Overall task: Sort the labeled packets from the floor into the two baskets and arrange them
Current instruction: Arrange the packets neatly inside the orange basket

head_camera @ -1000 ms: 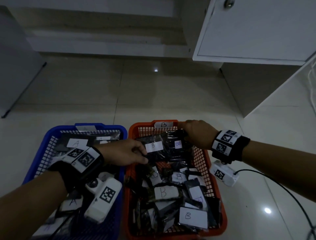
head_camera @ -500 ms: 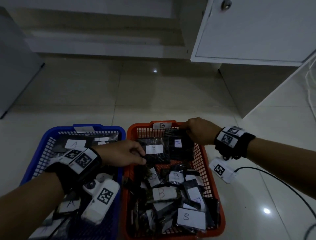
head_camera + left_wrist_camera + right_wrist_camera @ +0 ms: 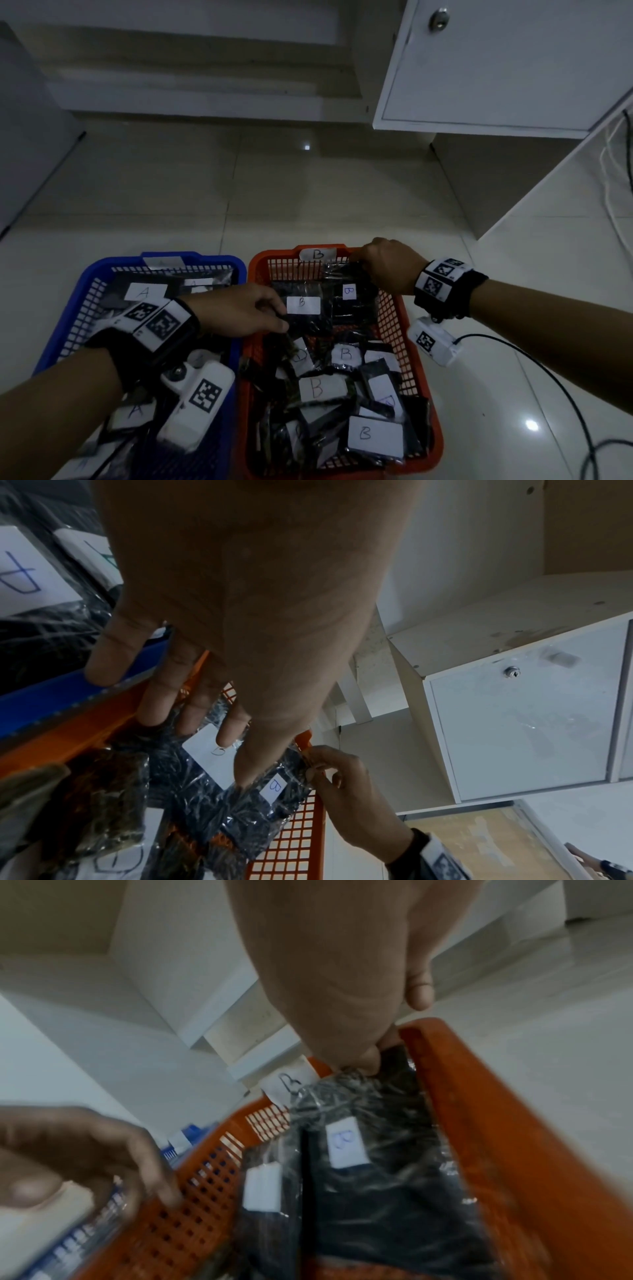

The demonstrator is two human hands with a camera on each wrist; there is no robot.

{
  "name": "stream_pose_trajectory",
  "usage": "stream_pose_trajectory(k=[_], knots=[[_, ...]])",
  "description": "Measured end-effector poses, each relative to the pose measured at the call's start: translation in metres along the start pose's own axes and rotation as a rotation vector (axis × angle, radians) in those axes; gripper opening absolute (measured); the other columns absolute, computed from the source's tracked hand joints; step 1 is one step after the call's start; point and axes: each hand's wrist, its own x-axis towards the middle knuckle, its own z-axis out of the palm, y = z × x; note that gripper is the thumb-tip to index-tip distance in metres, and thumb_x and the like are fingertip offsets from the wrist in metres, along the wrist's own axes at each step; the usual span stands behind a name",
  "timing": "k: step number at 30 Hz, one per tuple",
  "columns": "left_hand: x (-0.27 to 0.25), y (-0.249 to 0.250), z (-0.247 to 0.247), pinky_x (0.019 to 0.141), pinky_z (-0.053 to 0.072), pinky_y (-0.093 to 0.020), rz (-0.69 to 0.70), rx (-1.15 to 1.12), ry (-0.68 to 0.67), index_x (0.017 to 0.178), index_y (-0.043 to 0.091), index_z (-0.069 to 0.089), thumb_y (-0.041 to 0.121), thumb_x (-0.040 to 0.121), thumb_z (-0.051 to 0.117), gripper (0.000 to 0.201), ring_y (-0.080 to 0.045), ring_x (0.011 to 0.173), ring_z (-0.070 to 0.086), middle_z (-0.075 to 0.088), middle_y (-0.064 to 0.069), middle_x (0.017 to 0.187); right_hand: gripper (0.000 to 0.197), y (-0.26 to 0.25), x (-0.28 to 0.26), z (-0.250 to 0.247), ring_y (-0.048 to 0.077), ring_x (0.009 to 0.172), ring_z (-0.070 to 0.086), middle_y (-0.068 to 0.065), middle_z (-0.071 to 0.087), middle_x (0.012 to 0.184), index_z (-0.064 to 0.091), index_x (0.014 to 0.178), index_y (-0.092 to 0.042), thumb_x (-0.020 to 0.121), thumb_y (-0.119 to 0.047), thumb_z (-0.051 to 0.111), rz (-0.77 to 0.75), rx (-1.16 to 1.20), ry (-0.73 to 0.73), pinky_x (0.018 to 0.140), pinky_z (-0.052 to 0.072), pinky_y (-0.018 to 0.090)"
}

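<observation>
An orange basket (image 3: 260, 263) tagged B holds several dark packets with white B labels. Beside it on the left, a blue basket (image 3: 99, 270) holds packets labelled A. My right hand (image 3: 356, 260) pinches the top edge of a small-labelled B packet (image 3: 352, 308) at the orange basket's far right corner. The right wrist view shows that pinch, right hand (image 3: 373, 1064) on packet (image 3: 377, 1191), close to the rim (image 3: 479, 1123). My left hand (image 3: 282, 317) reaches across the blue rim. In the left wrist view its fingers (image 3: 232, 731) lie fairly straight on the neighbouring B packet (image 3: 192, 777).
A white cabinet (image 3: 496, 68) with a lock overhangs the floor at the back right. A black cable (image 3: 548, 373) trails over the pale tiled floor (image 3: 205, 188) right of the orange basket. More wires hang at the far right. A grey panel stands at the left.
My right hand has drawn its packet's top edge slightly further into the far right corner. My left hand has stayed on the neighbouring packet.
</observation>
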Motion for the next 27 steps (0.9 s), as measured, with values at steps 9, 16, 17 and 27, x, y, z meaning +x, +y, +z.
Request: stream_pose_trajectory(k=[9,16,17,27], knots=[[0.0,-0.001,0.001,0.09,0.047,-0.018,0.0,-0.019,0.0,0.12,0.031,0.062,0.041,0.091,0.067,0.031,-0.003,0.105,0.06,0.066,0.009,0.115,0.015,-0.012,-0.001,0.011,0.025,0.083,0.067,0.007,0.07,0.097,0.068,0.107,-0.015,0.095,-0.02,0.06,0.031,-0.112,0.079,0.071,0.057,0.038],[0.002,-0.005,0.0,0.093,0.048,-0.021,0.004,-0.014,-0.005,0.12,0.033,0.061,0.044,0.091,0.067,0.032,-0.001,0.104,0.059,0.065,0.014,0.112,0.029,-0.018,-0.022,0.014,0.018,0.103,0.064,0.002,0.063,0.116,0.068,0.117,-0.018,0.093,-0.035,0.066,-0.164,-0.046,-0.047,0.084,0.058,0.034],[0.002,-0.005,0.0,0.093,0.048,-0.021,0.002,-0.012,-0.003,0.12,0.033,0.061,0.045,0.091,0.067,0.032,-0.001,0.104,0.059,0.064,0.014,0.113,0.038,-0.021,-0.026,0.016,0.019,0.111,0.06,0.001,0.059,0.123,0.065,0.121,-0.019,0.09,-0.042,0.068,-0.173,-0.108,-0.131,0.091,0.055,0.037],[0.005,-0.007,0.002,0.092,0.049,-0.022,0.02,0.008,-0.002,0.119,0.033,0.061,0.045,0.09,0.068,0.032,-0.001,0.102,0.059,0.064,0.015,0.108,0.026,-0.026,-0.023,0.022,0.017,0.107,0.065,0.004,0.066,0.12,0.066,0.122,-0.015,0.098,-0.016,0.059,-0.284,-0.039,-0.25,0.088,0.055,0.027]])
